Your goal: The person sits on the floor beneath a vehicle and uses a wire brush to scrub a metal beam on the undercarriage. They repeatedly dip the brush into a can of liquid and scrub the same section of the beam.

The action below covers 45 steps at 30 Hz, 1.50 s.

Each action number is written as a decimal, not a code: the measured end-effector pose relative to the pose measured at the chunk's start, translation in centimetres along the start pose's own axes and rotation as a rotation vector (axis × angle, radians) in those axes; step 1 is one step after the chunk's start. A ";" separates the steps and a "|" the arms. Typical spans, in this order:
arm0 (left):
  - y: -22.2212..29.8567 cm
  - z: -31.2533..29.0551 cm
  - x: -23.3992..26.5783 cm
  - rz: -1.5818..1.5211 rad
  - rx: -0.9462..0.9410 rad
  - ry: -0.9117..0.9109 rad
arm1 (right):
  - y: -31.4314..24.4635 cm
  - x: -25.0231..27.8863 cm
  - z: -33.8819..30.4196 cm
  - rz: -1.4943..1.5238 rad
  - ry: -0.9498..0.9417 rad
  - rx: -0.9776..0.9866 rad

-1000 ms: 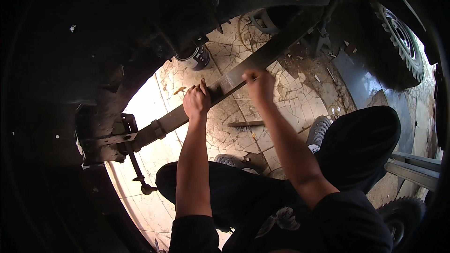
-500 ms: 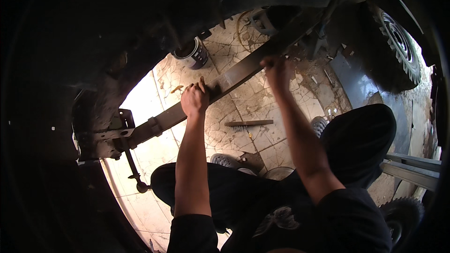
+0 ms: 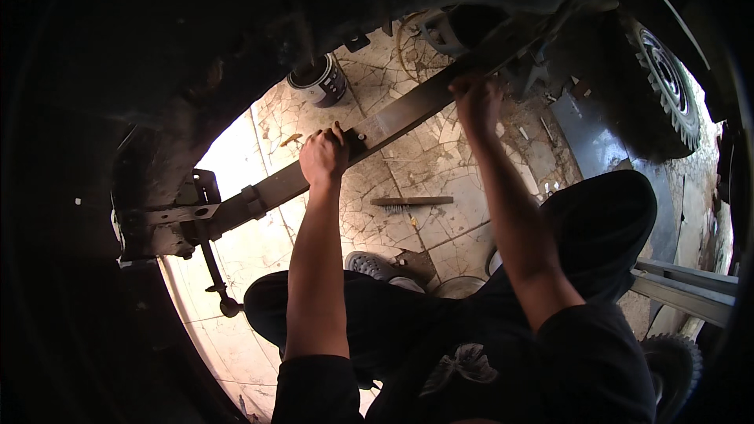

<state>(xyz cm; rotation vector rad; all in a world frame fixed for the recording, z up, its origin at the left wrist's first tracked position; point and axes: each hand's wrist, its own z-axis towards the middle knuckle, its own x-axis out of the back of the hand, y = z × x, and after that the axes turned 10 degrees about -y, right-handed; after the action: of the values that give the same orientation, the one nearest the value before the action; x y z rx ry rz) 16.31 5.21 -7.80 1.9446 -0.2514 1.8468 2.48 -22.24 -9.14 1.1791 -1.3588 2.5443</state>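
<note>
A long, flat steel leaf spring (image 3: 287,183) runs slantwise from the lower left to the upper right beneath a dark vehicle body. My left hand (image 3: 323,159) grips it left of its middle, with the fingers wrapped over the bar. Further up to the right, my right hand (image 3: 477,104) is curled at the spring's near edge, slightly blurred. What its fingers hold, if anything, is hidden. Between the hands, one stretch of the metal looks paler and scraped, with a small hole or bolt (image 3: 361,137) close to my left fingers.
A wire brush (image 3: 412,201) lies on the cracked tile floor below the spring. Beyond the bar stands a paint can (image 3: 320,82). A wheel with a toothed tyre (image 3: 671,82) is at the far right, above metal rails (image 3: 683,294). A rod (image 3: 216,271) hangs at the left.
My right hand has moved slightly up and to the right along the spring. My left hand keeps its grip, and the whole view has shifted a little.
</note>
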 end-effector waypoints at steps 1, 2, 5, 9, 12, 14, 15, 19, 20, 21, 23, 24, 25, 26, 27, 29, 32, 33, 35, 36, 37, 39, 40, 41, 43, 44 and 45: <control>0.2 0.0 -0.2 -0.001 -0.005 0.012 | -0.1 -1.1 -0.8 -0.014 0.036 0.009; -0.2 0.1 -0.3 0.008 -0.004 0.029 | -1.2 -1.9 -1.9 -0.064 -0.008 0.082; -0.1 0.2 -0.4 0.011 -0.012 0.029 | -3.4 -4.1 -5.0 0.163 -0.206 0.002; -1.2 -0.1 -0.6 0.021 -0.010 0.065 | -6.5 -2.2 -9.6 0.153 -0.643 -0.101; -0.4 -0.4 0.3 0.026 0.015 0.038 | -4.0 0.3 -15.4 0.284 -0.597 -0.132; 0.0 -0.2 0.1 -0.013 -0.050 0.120 | -1.8 -0.1 -17.7 0.421 -0.547 -0.233; 0.2 -0.1 -0.2 -0.038 -0.086 0.154 | -0.6 -0.7 -18.5 0.466 -0.557 -0.302; -1.0 -1.3 -1.9 -0.400 -0.235 0.414 | -3.6 2.1 -16.1 0.601 -0.556 -0.510; 1.9 -2.9 -2.0 -0.543 -0.270 0.365 | -3.2 2.6 -15.6 0.528 -0.502 -0.440; 4.7 -4.6 -1.8 -0.671 -0.300 0.323 | -2.4 2.5 -15.3 0.577 -0.423 -0.397; 6.5 -6.7 -3.5 -0.750 -0.397 -0.014 | -3.7 3.6 -14.2 0.802 -0.419 -0.402; 10.1 -8.6 -1.1 -0.822 -0.203 -0.349 | -3.3 3.8 -13.9 0.863 -0.386 -0.470; 10.1 -9.0 -2.7 -1.135 -0.263 -0.323 | -4.0 3.5 -13.3 0.946 -0.383 -0.514; 11.1 -10.0 -1.9 -1.276 -0.152 -0.407 | -3.9 3.8 -13.0 0.977 -0.409 -0.541; 10.7 -10.2 -2.3 -1.372 -0.111 -0.448 | -4.7 4.3 -12.6 0.950 -0.402 -0.543; 10.8 -10.8 -1.1 -1.456 -0.094 -0.543 | -4.2 4.3 -12.2 0.988 -0.396 -0.537; 9.1 -10.6 0.5 -1.416 -0.046 -0.534 | -4.7 3.2 -11.9 1.022 -0.488 -0.547; 8.4 -10.6 0.9 -1.433 -0.010 -0.523 | -5.2 2.8 -11.8 1.036 -0.523 -0.548; 7.5 -10.9 1.3 -1.463 0.059 -0.502 | -5.6 2.4 -12.3 1.129 -0.531 -0.460; 7.8 -11.2 1.6 -1.446 0.083 -0.470 | -5.8 3.3 -12.1 1.121 -0.577 -0.477; 7.8 -11.6 1.9 -1.502 0.088 -0.456 | -5.8 3.7 -12.0 1.113 -0.622 -0.494; 7.7 -12.4 3.3 -1.553 0.165 -0.502 | -5.3 2.5 -12.4 1.146 -0.646 -0.442; 6.8 -12.6 2.7 -1.554 0.190 -0.508 | -5.4 2.6 -12.6 1.145 -0.664 -0.429; 5.7 -12.5 2.2 -1.553 0.215 -0.516 | -5.6 2.5 -12.7 1.144 -0.681 -0.417; 6.0 -12.6 2.4 -1.525 0.177 -0.504 | -5.2 2.0 -13.0 1.134 -0.661 -0.424; 6.6 -12.8 1.6 -1.530 0.190 -0.500 | -4.6 2.1 -13.2 1.129 -0.665 -0.445; 6.5 -12.9 1.2 -1.520 0.204 -0.484 | -4.7 1.8 -13.4 1.143 -0.675 -0.463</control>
<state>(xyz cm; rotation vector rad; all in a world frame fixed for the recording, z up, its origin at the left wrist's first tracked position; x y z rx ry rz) 2.05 5.24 -5.33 1.7113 1.0268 0.4025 -5.27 -10.17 -9.16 1.4544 -3.3278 1.9662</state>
